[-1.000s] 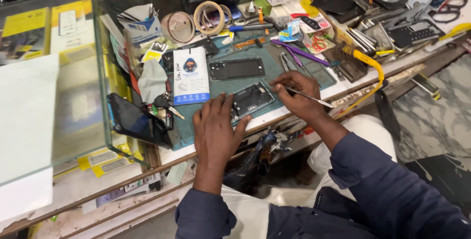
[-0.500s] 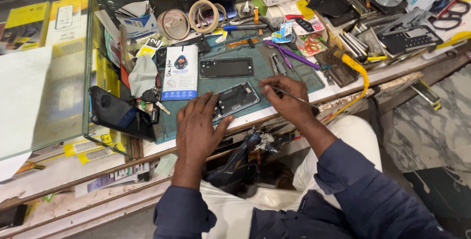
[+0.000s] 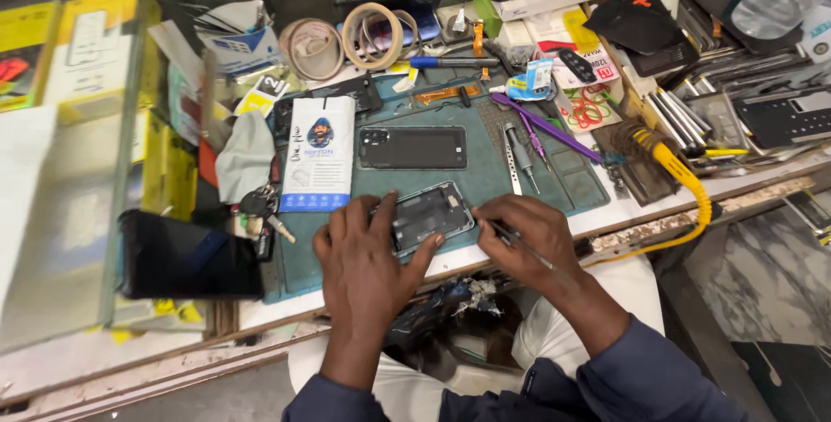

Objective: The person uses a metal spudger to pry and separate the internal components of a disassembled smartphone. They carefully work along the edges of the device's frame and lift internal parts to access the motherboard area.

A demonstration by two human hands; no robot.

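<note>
Left hand (image 3: pixel 363 249), head view: I log it spread flat, fingers splayed, pressing on the near-left end of the opened phone frame (image 3: pixel 428 216) and pinning it to the teal work mat (image 3: pixel 485 171) at the mat's near edge.

Right hand (image 3: pixel 535 233): I note it curled, fingertips pinched around a thin metal tool (image 3: pixel 519 244) whose tip meets the frame's right end; the shaft runs back across the hand toward the wrist.

Surroundings, same view:
- black phone back panel (image 3: pixel 413 147), lying flat on the mat just beyond the frame;
- white screen-protector packet (image 3: pixel 317 154), left of the panel;
- purple tweezers (image 3: pixel 545 126) and a metal screwdriver (image 3: pixel 512 152), right part of the mat;
- tape rolls (image 3: pixel 372 34), far edge;
- yellow cable (image 3: pixel 684 180), right of the mat;
- dark phone (image 3: pixel 186 257), lying well left of my left hand;
- keys (image 3: pixel 260 206), beside the packet.
</note>
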